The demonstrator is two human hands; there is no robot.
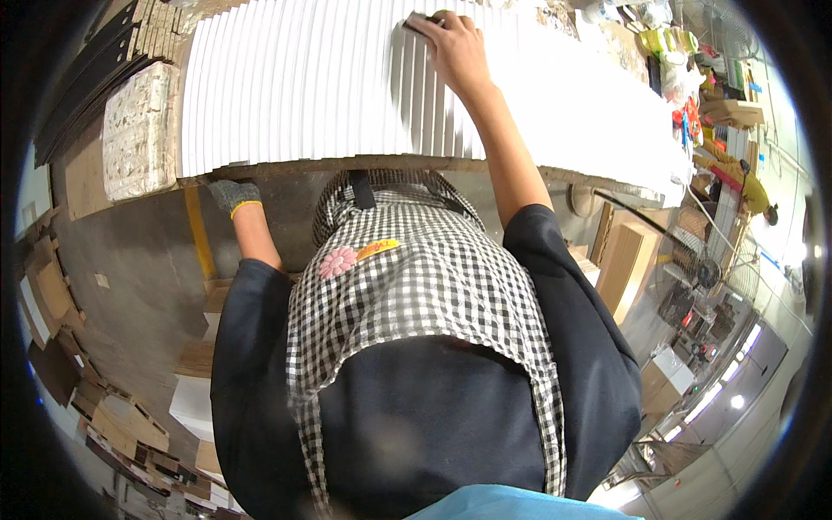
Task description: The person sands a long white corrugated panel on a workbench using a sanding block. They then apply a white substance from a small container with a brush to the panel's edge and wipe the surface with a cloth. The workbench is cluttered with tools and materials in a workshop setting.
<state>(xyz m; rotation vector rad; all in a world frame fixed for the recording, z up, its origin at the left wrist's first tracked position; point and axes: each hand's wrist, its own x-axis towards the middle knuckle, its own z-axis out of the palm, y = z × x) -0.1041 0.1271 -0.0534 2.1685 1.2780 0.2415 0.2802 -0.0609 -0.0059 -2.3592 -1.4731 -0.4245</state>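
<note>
**Progress: done vs left unclear**

Our right hand (459, 52) grips a dark block (420, 23) on white strips (303, 95) atop the desk (321, 163); glare hides any finished/unfinished split. Left hand (234, 195) by near edge; we can't tell its fingers' grip.

You are wearing a black-and-white checked apron (425, 290) with a pink flower (338, 262), a black shirt (459, 399), and a grey glove (232, 195) edged in yellow. The strips (299, 87) are showing white; the block (419, 24), dark brown.
</note>
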